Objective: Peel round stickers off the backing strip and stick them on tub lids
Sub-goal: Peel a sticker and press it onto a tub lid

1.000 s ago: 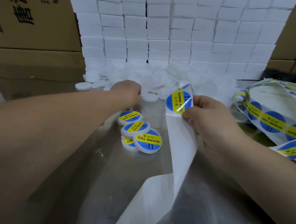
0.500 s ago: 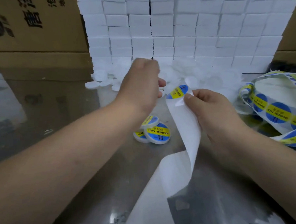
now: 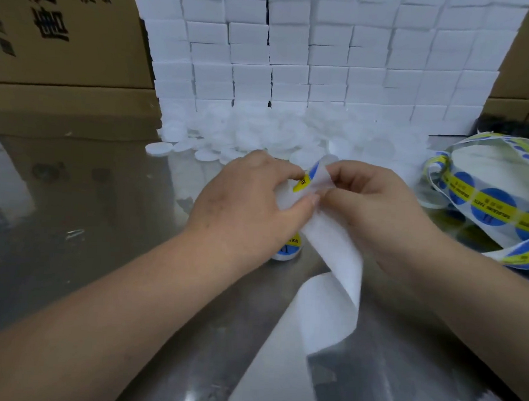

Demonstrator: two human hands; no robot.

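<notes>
Steel bench [image 3: 72, 221] before stacked white boxes [image 3: 326, 50] carried the work at frame centre, where the right hand [image 3: 376, 212] pinched the top of the backing strip [image 3: 337, 253], its blue-and-yellow sticker [image 3: 305, 179] just above the fingertips, touching the white lid [image 3: 288, 197] gripped in the left hand [image 3: 247, 211].

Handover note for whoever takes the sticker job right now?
Left hand pinches the sticker at the strip's top; white piece under its thumb, maybe a lid.
Right hand pinches the backing strip.
Done: one labelled tub shows, half hidden under the left hand.
Left: finish the peel, stick it on; pile of plain lids waits behind; more stickers on the loose strip at right.
</notes>
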